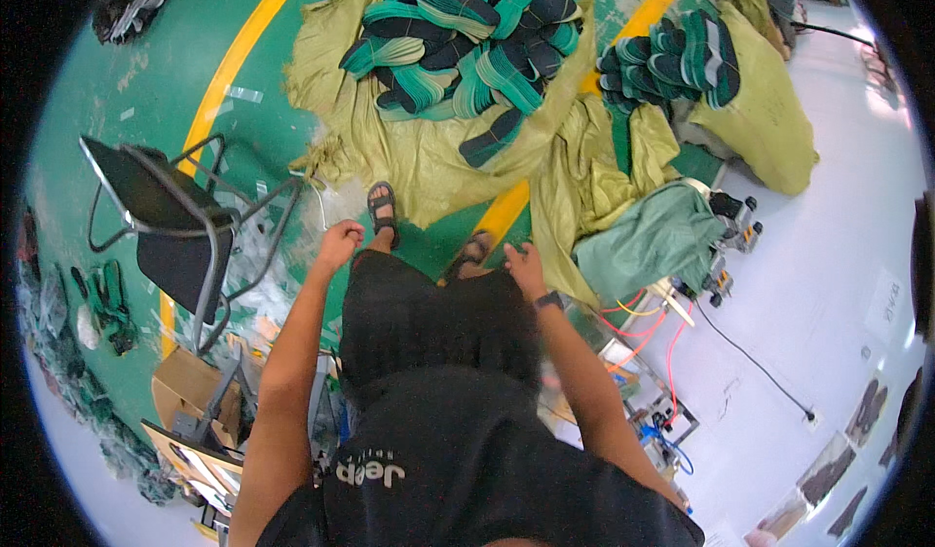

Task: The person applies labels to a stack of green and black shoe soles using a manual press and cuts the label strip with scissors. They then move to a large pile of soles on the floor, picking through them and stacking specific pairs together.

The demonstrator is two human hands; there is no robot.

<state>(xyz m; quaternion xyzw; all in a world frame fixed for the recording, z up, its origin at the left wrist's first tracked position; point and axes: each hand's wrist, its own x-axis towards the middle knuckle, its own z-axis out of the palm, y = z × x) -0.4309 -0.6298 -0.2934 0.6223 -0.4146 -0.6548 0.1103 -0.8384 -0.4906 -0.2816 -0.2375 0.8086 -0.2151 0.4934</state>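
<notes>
I stand with both arms lowered and my hands apart in front of my thighs. My left hand [339,244] is closed, its fingers curled together. Anything inside it is hidden or too small to make out. My right hand [526,266] hangs loosely with fingers apart and holds nothing I can see; a dark watch [549,300] is on that wrist. In front of my feet, a large pile of insole stacks [467,45], dark with teal edges, lies on a spread yellow-green woven sack [429,172]. Neither hand touches the pile.
A black chair [185,216] with a metal frame is at the left. A filled sack [765,109] and more insole stacks [672,60] stand at the right. Green cloth [653,240] covers equipment beside red hoses [638,328]. A cardboard box [195,391] sits lower left.
</notes>
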